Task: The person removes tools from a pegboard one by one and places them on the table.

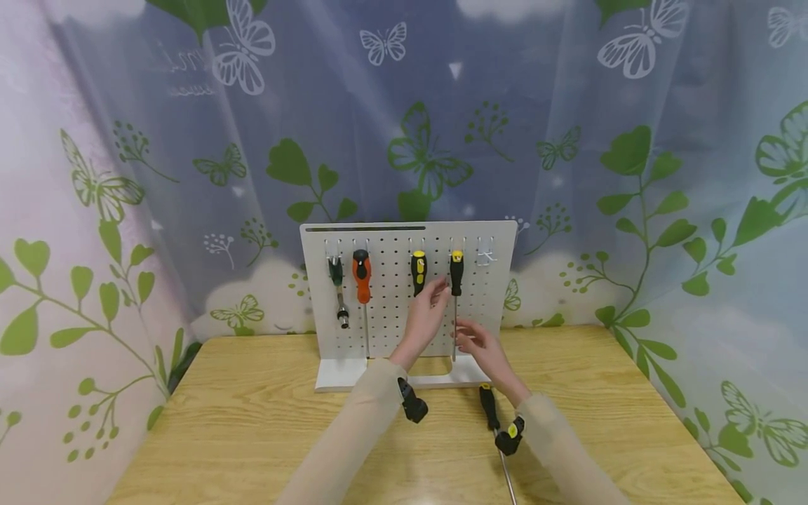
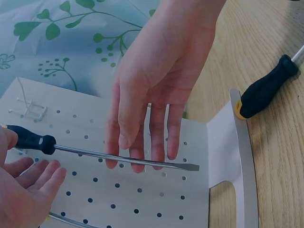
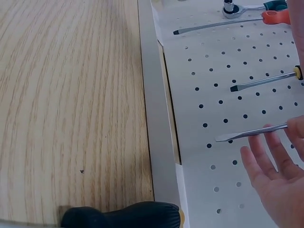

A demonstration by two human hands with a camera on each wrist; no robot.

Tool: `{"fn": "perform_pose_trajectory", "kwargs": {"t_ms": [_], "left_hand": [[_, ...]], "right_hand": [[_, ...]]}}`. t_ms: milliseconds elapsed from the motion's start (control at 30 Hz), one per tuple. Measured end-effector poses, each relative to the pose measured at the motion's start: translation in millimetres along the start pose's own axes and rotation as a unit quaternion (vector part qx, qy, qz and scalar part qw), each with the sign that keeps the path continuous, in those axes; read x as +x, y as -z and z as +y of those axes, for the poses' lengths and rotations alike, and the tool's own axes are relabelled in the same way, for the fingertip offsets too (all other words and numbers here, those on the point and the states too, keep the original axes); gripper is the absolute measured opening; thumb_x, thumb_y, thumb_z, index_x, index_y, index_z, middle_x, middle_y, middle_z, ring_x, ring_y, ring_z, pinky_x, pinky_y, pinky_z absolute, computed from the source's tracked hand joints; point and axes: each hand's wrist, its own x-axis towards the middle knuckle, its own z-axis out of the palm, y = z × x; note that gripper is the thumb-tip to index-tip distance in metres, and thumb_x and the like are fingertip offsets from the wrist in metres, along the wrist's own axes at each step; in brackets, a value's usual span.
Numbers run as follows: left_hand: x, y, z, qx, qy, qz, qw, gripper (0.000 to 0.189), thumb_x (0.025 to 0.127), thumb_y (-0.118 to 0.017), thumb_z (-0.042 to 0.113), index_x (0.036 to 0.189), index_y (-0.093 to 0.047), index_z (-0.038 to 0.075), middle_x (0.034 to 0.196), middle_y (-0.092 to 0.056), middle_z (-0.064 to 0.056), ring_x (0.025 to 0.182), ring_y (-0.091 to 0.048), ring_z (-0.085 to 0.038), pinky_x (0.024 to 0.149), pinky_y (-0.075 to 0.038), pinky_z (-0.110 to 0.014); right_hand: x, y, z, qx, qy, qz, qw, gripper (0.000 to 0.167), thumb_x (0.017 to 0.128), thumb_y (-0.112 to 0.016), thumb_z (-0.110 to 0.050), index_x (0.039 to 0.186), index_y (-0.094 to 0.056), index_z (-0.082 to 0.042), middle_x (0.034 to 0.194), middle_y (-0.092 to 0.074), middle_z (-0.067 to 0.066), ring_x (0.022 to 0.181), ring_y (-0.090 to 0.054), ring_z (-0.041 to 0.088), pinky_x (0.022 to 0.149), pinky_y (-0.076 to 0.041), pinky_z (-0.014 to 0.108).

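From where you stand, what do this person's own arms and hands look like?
The left hand and right hand are bare, without gloves. Long, plain cream sleeves reach towards the wrists. A chunky black device sits at the left wrist; a similar right-wrist device shows a yellow patch.

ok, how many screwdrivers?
4: orange screwdriver, middle screwdriver and right screwdriver at the pegboard; loose screwdriver on the table. No others show.

Sleeved forearms (image 1: 353, 424) extend toward the pegboard (image 1: 388, 294); the left grip (image 1: 428, 312), fingers loosely bent, is in front of its right half; the right grip (image 1: 485, 348), fingers nearly straight, is lower, nearer its right edge.
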Motion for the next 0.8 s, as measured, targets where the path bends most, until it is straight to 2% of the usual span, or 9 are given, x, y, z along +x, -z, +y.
{"fn": "perform_pose_trajectory", "kwargs": {"t_ms": [67,233,433,600,800], "left_hand": [[0.5,-0.8,-0.2,-0.007,0.004,0.003,1.0000,0.045,0.109,-0.046,0.028,0.148,-0.048,0.006,0.145,-0.057,-0.012,0.129,-0.058,-0.027,0.108,-0.050,-0.039],[2.2,-2.4,0.7,-0.027,0.009,0.007,0.9996,0.046,0.110,-0.045,0.031,0.148,-0.049,0.007,0.146,-0.056,-0.011,0.131,-0.056,-0.027,0.109,-0.049,-0.039],[4.8,-4.5,2.0,-0.044,0.007,0.014,0.9989,0.043,0.110,-0.046,0.029,0.146,-0.051,0.007,0.146,-0.056,-0.011,0.132,-0.055,-0.027,0.109,-0.049,-0.039],[7.6,-5.3,4.0,-0.069,0.027,0.017,0.9971,0.043,0.110,-0.047,0.029,0.147,-0.051,0.009,0.147,-0.055,-0.010,0.131,-0.056,-0.027,0.109,-0.049,-0.039],[9.1,-5.0,6.5,-0.091,0.040,0.015,0.9949,0.042,0.110,-0.047,0.028,0.146,-0.052,0.007,0.142,-0.059,-0.014,0.120,-0.064,-0.031,0.105,-0.052,-0.044]], "right_hand": [[-5.1,0.1,-11.4,0.001,-0.003,-0.005,1.0000,0.043,0.106,-0.052,-0.009,0.145,-0.045,0.010,0.135,-0.056,0.034,0.117,-0.059,0.048,0.103,-0.052,0.052],[-4.7,0.8,-8.8,0.000,0.001,0.008,1.0000,0.042,0.106,-0.053,-0.008,0.142,-0.048,0.011,0.132,-0.058,0.034,0.117,-0.059,0.047,0.102,-0.053,0.049],[3.9,-0.3,14.3,0.024,0.003,0.018,0.9996,0.041,0.105,-0.055,-0.010,0.141,-0.049,0.009,0.132,-0.057,0.033,0.116,-0.060,0.048,0.098,-0.056,0.048],[7.9,-1.5,25.7,0.027,0.005,0.026,0.9993,0.040,0.104,-0.059,-0.015,0.139,-0.054,0.005,0.129,-0.060,0.029,0.111,-0.064,0.041,0.094,-0.059,0.042],[8.4,-1.7,26.9,0.022,0.007,0.037,0.9991,0.036,0.100,-0.065,-0.011,0.134,-0.059,0.001,0.123,-0.064,0.025,0.102,-0.068,0.029,0.086,-0.061,0.032]]}}
